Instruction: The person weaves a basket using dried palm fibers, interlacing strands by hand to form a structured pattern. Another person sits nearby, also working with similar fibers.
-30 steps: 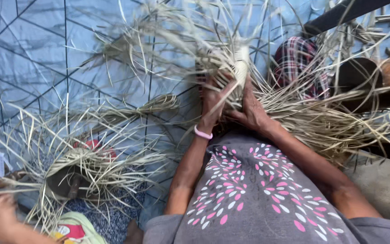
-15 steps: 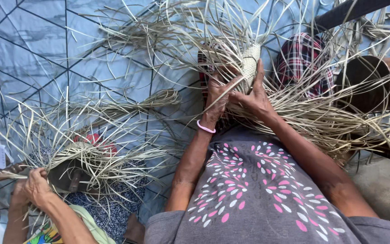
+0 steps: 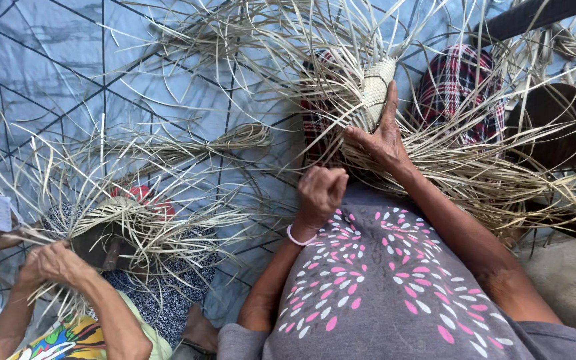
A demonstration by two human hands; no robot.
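Soft, even daylight; sharp focus.

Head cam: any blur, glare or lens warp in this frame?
Head view: soft even daylight, no glare or hard shadows; the woven piece and right hand are sharp; the left hand looks slightly soft; floor lines bow near the edges, so there is some wide-angle warp.

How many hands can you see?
4, possibly. The person's right hand presses on the woven straw piece, their left hand is closed just below. A co-worker's two hands overlap at lower left. Straw may hide others.
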